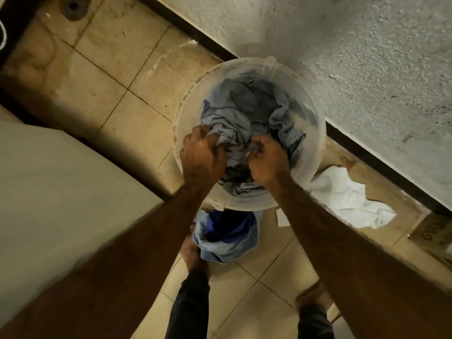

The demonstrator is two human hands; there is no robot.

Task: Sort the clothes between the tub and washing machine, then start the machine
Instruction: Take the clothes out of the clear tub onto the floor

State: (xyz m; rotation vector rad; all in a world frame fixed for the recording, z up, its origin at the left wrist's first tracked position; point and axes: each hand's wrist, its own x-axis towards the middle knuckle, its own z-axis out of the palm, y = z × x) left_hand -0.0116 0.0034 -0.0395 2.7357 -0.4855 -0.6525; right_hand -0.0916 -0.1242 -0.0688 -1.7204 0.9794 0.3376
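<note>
Inside tub, both hands grip grey clothes.

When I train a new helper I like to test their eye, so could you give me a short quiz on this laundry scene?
1. True or false: the left hand and the right hand both grip the grey-blue clothes inside the clear tub.
2. Where does the white cloth lie? A) in the tub B) on the floor beside the tub C) in the left hand
3. Short answer: what colour is the garment on the floor between the tub and the person's feet?
Key: 1 true; 2 B; 3 blue.
</note>
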